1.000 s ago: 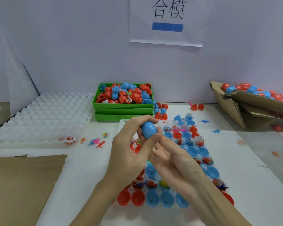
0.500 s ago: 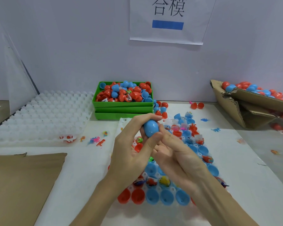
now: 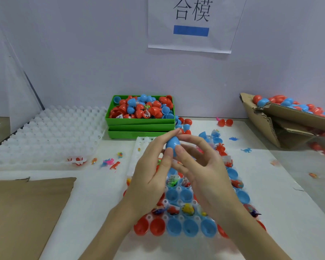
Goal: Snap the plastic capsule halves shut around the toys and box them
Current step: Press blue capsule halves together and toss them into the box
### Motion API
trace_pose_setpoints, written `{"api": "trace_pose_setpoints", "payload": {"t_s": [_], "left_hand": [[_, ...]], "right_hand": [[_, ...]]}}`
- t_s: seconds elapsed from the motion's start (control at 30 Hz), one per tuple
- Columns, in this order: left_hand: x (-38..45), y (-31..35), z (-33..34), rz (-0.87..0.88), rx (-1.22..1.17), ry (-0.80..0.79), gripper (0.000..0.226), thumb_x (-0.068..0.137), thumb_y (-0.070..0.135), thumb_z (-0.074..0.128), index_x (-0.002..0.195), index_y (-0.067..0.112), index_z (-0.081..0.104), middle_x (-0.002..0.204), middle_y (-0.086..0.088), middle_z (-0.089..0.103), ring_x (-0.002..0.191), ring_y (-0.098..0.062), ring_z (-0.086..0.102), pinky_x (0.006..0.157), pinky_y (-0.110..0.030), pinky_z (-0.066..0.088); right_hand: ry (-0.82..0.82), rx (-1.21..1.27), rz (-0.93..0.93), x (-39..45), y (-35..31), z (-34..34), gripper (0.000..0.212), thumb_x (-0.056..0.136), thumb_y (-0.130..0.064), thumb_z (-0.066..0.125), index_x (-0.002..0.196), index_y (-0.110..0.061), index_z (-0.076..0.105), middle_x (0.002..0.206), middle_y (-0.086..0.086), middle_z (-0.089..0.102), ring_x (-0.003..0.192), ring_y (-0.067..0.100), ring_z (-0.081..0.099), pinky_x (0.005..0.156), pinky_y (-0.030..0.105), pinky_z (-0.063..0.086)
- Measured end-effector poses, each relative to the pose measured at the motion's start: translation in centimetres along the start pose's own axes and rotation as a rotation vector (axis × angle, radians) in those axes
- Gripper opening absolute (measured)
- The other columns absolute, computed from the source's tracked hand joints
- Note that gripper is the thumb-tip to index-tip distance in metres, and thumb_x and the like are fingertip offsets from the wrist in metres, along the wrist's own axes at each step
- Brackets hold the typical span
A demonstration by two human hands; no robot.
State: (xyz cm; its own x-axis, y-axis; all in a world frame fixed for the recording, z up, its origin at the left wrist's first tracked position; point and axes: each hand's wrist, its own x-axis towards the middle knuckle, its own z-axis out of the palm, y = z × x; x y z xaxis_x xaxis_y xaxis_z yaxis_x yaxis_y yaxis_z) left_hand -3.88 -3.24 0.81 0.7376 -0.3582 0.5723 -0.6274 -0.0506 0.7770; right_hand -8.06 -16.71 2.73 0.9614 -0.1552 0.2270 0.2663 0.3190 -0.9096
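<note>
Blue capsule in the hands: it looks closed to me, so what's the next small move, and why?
Probably carry the blue capsule right and back to the cardboard box and drop it in. Both the left hand and right hand hold it above the tray, no seam gap shows, and that box already holds closed capsules. A last squeeze first wouldn't hurt.

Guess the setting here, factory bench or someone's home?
Probably a small toy-packing workstation, not a home. A green bin heaped with capsule halves, a white cell tray for sorting, a cardboard box of closed capsules, and a posted station sign all suggest batch assembly.
</note>
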Motion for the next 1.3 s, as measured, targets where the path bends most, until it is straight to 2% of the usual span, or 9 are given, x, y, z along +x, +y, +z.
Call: {"api": "trace_pose_setpoints", "payload": {"t_s": [0.13,0.3,0.5,0.67,0.8,0.93,1.07,1.17,1.3], "left_hand": [[0.3,0.2,-0.2,0.056,-0.003,-0.018,0.039,0.108,0.017,0.048,0.147,0.017,0.054,0.146,0.011,0.059,0.138,-0.018,0.055,0.106,-0.027,0.049],[0.5,0.0,-0.9,0.037,-0.047,0.044,0.034,0.105,0.022,0.058,0.139,0.022,0.061,0.139,0.012,0.065,0.132,-0.02,0.06,0.102,-0.027,0.053],[0.2,0.5,-0.2,0.013,-0.164,0.093,0.025,0.102,0.023,0.062,0.126,0.021,0.069,0.121,0.011,0.073,0.116,-0.015,0.069,0.094,-0.019,0.054],[0.1,0.6,-0.1,0.01,-0.164,0.109,0.024,0.101,0.023,0.063,0.124,0.022,0.069,0.116,0.012,0.074,0.111,-0.014,0.071,0.089,-0.016,0.054],[0.3,0.1,-0.4,-0.031,-0.171,0.099,0.026,0.099,0.025,0.064,0.124,0.025,0.071,0.12,0.013,0.074,0.114,-0.012,0.07,0.09,-0.017,0.055],[0.5,-0.5,-0.3,-0.14,-0.069,0.151,0.039,0.101,0.044,0.053,0.139,0.04,0.059,0.126,0.024,0.069,0.116,-0.001,0.067,0.092,-0.015,0.054],[0.8,-0.8,-0.9,-0.174,-0.05,0.283,0.032,0.105,0.056,0.04,0.127,0.045,0.06,0.124,0.03,0.066,0.115,0.005,0.064,0.084,-0.018,0.058],[1.0,-0.9,-1.5,-0.225,-0.045,0.336,0.033,0.104,0.05,0.039,0.113,0.037,0.068,0.112,0.029,0.07,0.102,0.006,0.067,0.074,-0.019,0.056],[1.1,-1.0,-1.8,-0.263,-0.029,0.343,0.036,0.097,0.05,0.044,0.1,0.029,0.073,0.1,0.025,0.072,0.094,0.003,0.068,0.07,-0.019,0.056]], "right_hand": [[0.025,-0.124,-0.091,-0.2,0.0,0.3,0.026,0.095,-0.03,0.072,0.12,-0.023,0.069,0.112,0.007,0.076,0.102,0.024,0.076,0.084,0.025,0.06],[-0.025,-0.01,0.019,-0.2,-0.2,0.2,0.033,0.088,-0.043,0.077,0.119,-0.034,0.074,0.121,0.002,0.075,0.116,0.021,0.071,0.091,0.026,0.058],[-0.045,0.197,0.103,0.0,0.1,0.1,0.044,0.084,-0.034,0.078,0.121,-0.011,0.073,0.122,0.013,0.073,0.121,0.025,0.068,0.097,0.025,0.055],[0.005,0.11,0.042,-0.3,0.2,0.3,0.044,0.082,-0.042,0.084,0.116,-0.015,0.076,0.12,0.011,0.074,0.117,0.023,0.07,0.094,0.023,0.056],[-0.024,0.175,0.107,-0.1,-0.1,0.5,0.033,0.088,-0.029,0.077,0.116,-0.012,0.076,0.118,0.011,0.076,0.117,0.023,0.071,0.093,0.022,0.056],[0.002,0.237,0.232,1.5,-0.7,-0.7,0.031,0.097,-0.013,0.069,0.127,-0.005,0.069,0.123,0.011,0.075,0.118,0.024,0.071,0.093,0.024,0.058],[0.116,0.71,0.206,7.5,-5.8,-5.9,0.03,0.097,0.005,0.054,0.124,0.015,0.062,0.131,0.03,0.064,0.108,0.035,0.073,0.078,0.032,0.064],[0.276,0.98,-0.055,12.3,-10.4,-10.6,0.043,0.112,-0.015,0.036,0.146,0.011,0.043,0.136,0.035,0.058,0.118,0.042,0.067,0.085,0.043,0.062],[0.353,0.462,0.079,13.9,-9.4,-13.4,0.053,0.114,-0.027,0.026,0.159,0.001,0.026,0.151,0.023,0.05,0.134,0.036,0.056,0.112,0.04,0.047]]}}
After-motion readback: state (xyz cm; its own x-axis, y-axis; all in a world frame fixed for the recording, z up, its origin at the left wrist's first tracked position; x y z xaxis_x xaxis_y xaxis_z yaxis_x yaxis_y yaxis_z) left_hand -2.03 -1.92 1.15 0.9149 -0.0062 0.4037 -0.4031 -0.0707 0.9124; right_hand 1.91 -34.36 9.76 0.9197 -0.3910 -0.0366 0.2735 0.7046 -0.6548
